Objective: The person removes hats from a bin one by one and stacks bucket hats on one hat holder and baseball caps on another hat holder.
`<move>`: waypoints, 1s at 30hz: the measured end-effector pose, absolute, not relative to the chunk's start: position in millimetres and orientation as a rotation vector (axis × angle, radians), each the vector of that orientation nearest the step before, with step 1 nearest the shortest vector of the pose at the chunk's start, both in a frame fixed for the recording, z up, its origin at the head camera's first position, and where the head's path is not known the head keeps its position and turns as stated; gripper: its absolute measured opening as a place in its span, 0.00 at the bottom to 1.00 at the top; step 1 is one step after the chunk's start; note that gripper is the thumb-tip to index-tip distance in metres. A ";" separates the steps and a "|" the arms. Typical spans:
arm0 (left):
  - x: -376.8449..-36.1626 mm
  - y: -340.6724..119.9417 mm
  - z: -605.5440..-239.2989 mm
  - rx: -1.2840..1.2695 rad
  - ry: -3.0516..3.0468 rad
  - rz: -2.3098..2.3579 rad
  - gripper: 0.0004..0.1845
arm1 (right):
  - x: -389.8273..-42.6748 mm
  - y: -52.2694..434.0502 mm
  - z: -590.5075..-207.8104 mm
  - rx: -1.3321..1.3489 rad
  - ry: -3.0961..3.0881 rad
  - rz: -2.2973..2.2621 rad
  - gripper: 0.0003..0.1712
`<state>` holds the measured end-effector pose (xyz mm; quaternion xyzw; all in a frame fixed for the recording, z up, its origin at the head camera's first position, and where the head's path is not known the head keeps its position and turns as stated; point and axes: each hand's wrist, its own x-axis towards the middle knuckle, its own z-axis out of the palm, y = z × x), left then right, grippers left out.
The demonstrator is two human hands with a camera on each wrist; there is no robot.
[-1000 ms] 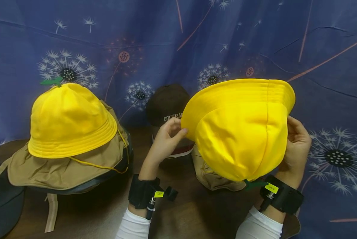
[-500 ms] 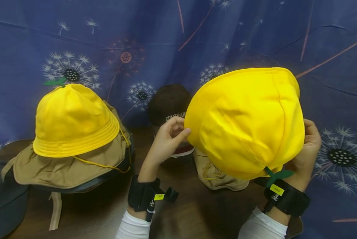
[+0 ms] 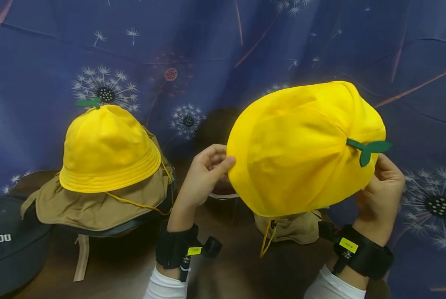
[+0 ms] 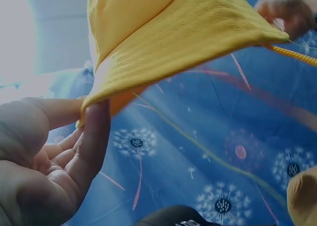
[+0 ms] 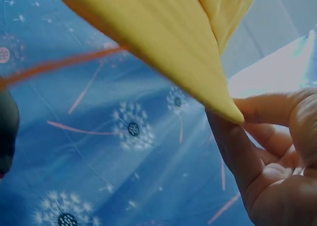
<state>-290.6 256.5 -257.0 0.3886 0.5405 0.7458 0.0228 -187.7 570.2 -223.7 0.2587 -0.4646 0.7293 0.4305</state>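
A yellow bucket hat [image 3: 301,153] with a green sprout [image 3: 370,148] on its crown is held up between both hands, crown toward the head camera. My left hand [image 3: 204,174] pinches the brim at its left edge, thumb on one side and fingers on the other, as the left wrist view shows on the brim [image 4: 163,57]. On the far side, my right hand [image 3: 381,195] pinches the brim's right edge; the right wrist view shows thumb and finger meeting at the brim's corner [image 5: 218,99]. A yellow cord [image 3: 266,241] dangles below the hat.
At left, another yellow sprout hat [image 3: 108,151] sits on a tan hat [image 3: 96,211]. A dark cap [image 3: 13,245] lies at the far left. Behind the held hat are a dark brown cap [image 3: 217,128] and a tan hat [image 3: 297,228]. A blue dandelion curtain [image 3: 208,37] hangs behind the brown table [image 3: 125,265].
The held hat has tilted, its crown and sprout swinging up from the bottom to face the camera at right. Both hands keep their grip; the right hand has shifted slightly right.
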 end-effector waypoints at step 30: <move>-265.5 149.8 -235.1 0.589 1.398 2.802 0.11 | -229.4 445.4 -202.2 0.507 -1.297 2.087 0.16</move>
